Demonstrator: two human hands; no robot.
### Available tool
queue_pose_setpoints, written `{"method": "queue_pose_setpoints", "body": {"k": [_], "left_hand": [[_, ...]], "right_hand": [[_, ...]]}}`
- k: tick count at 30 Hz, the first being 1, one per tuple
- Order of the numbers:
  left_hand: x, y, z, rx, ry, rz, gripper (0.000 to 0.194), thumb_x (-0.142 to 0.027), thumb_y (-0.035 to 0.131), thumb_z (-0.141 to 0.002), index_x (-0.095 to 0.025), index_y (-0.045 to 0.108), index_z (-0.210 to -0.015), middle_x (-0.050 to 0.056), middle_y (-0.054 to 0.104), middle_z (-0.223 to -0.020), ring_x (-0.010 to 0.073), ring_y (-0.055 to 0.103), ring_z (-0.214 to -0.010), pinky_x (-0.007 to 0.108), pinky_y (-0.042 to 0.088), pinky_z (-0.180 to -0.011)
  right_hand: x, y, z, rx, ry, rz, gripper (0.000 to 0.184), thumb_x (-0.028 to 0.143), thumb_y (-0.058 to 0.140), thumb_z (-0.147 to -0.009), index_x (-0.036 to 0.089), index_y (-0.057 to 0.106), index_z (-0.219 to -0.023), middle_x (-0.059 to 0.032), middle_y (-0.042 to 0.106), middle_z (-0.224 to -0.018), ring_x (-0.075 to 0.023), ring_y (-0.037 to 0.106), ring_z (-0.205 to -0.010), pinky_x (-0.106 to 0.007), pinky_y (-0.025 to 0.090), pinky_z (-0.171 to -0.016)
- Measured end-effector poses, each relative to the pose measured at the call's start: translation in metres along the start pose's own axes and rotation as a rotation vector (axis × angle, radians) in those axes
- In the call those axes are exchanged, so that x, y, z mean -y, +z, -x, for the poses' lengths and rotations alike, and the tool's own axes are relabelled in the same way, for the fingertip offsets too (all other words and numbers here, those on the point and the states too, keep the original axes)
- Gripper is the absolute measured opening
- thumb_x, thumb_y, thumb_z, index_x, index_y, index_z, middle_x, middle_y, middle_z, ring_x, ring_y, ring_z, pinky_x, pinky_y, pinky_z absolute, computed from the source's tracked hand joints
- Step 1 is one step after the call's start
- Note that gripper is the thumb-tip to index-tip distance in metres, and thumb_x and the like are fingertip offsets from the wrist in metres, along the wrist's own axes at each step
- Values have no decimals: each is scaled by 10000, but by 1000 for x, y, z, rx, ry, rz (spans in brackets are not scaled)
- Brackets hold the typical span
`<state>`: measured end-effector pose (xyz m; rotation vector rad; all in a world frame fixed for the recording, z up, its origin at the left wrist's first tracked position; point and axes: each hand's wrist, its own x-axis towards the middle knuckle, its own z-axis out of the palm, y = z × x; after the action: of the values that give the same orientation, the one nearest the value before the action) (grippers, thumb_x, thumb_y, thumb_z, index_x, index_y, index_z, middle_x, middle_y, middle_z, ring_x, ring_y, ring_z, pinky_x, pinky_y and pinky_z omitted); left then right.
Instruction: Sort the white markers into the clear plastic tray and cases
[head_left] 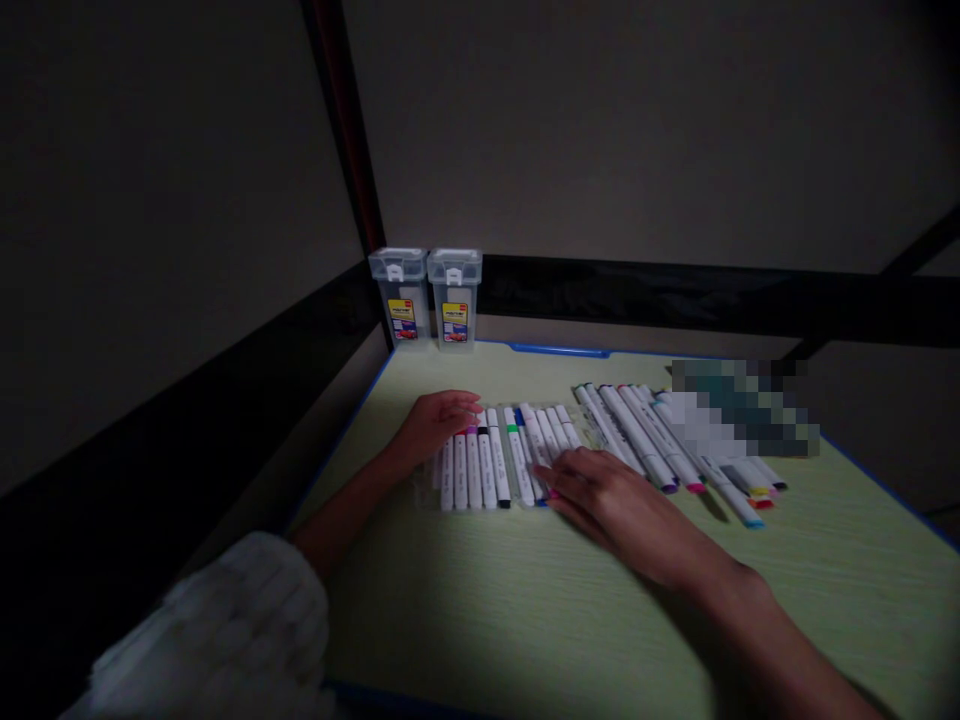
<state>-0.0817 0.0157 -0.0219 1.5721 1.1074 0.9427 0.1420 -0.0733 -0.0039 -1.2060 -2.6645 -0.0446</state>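
left hand (pixel 442 420): fingers curved and close together over the upper ends of the left row (pixel 472 475); pinch on any marker too dark to tell. best kept light there, just steadying the tops.

right hand (pixel 600 495): fingers bent and bunched at the lower ends of the right row (pixel 541 450); pinch or mere touch impossible to tell. best to work low on the barrels, nudging sideways rather than pressing down.

left row: side by side on clear plastic (pixel 425 492), roughly upright in view, one dark end low at its right edge. worth matching for spacing and line.

right row: slightly fanned, leaning to the left at the top, a green band (pixel 512 428) near its left edge. better straightened one barrel at a time, from the left.

clear plastic: under the rows, likely to slip; hold flat while shifting markers.

loose markers (pixel 634 430): on the desk (pixel 525 620), slanted, right of the right row. round-looking barrels, apt to roll if brushed by the right wrist.

boxes (pixel 403 300): two, clear, lidded, at the far left corner, well away from both hands.
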Motion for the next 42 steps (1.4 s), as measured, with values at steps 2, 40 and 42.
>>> {"method": "queue_pose_setpoints", "body": {"k": [2,40,42], "left_hand": [[0,0,0,0,-5,2,339,-224,579,-659,-94,573,-972,103,653,-975,176,621,-825,327,476,-747],[-1,-3,-1,-79,98,-37,161,-175,520,-701,-126,599,-833,51,669,-822,146,616,-773,326,471,-762],[-2,-5,0,-125,138,-130,155,-160,488,-722,-128,603,-820,57,658,-858,147,607,-805,318,467,-772]], "right_hand": [[-2,0,1,12,7,-15,259,193,442,-852,130,587,-1057,-90,576,-851,-202,553,-796,-369,474,-734],[-2,-6,2,-17,-19,-2,241,240,418,-871,142,622,-956,-61,603,-762,-188,565,-734,-368,445,-704],[2,-6,2,-75,-53,14,269,240,388,-883,138,631,-939,-59,608,-735,-185,563,-720,-373,430,-704]]}}
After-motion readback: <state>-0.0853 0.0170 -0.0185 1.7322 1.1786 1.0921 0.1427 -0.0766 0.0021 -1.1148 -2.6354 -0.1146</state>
